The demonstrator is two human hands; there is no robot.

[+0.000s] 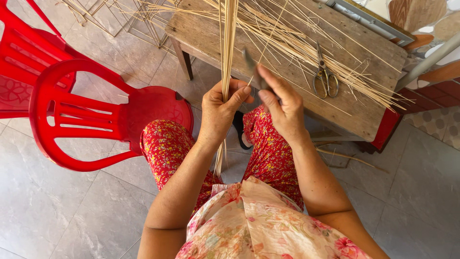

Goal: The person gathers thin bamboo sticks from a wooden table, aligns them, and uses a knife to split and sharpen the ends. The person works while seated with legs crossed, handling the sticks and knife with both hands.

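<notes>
Seen from above, the person's left hand [221,108] grips a bundle of thin bamboo splints [228,52] running straight away from the body, while the right hand [282,103], just beside it, holds a small knife [252,69] angled toward the bundle.

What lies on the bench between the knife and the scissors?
In the head view, loose thin sticks cross the wooden bench between the knife in the right hand and the scissors.

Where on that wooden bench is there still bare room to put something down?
The wooden bench is bare at its near-left corner, left of the bundle of sticks, and along the near-right edge below the scissors. The middle and far side are crowded with loose sticks.
</notes>
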